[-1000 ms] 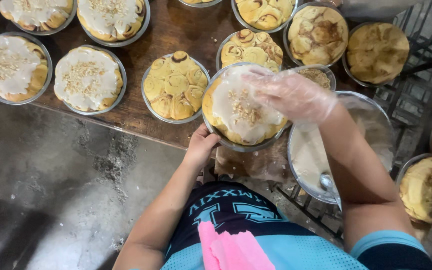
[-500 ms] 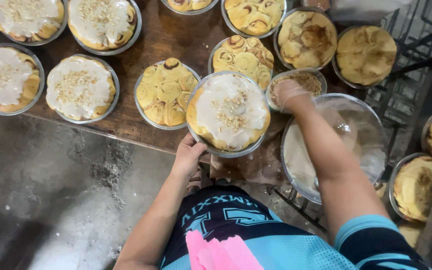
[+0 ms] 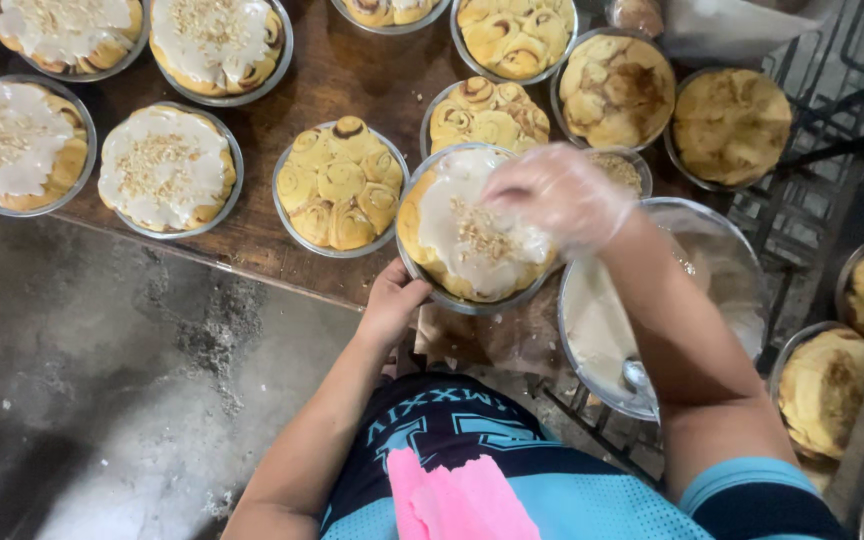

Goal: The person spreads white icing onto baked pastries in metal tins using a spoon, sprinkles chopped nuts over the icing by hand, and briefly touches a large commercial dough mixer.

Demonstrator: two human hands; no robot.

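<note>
Left hand [image 3: 392, 300] gripped an iced roll pan [image 3: 472, 235], gloved right hand [image 3: 557, 192] hovered above it, plain rolls [image 3: 340, 185] on the bench [image 3: 352, 70] beside

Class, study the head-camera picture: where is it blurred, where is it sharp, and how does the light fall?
Head view: the gloved right hand over the iced pan of rolls is motion-blurred; the left hand and the wooden table look sharp; the light is soft and even, with a mild sheen on the metal bowl.

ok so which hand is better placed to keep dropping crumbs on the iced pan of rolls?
Right. The gloved right hand hovers directly over the round metal pan of iced rolls, fingers bunched above the crumbs. The bare left hand grips that pan's near rim, probably steadying it.
</note>
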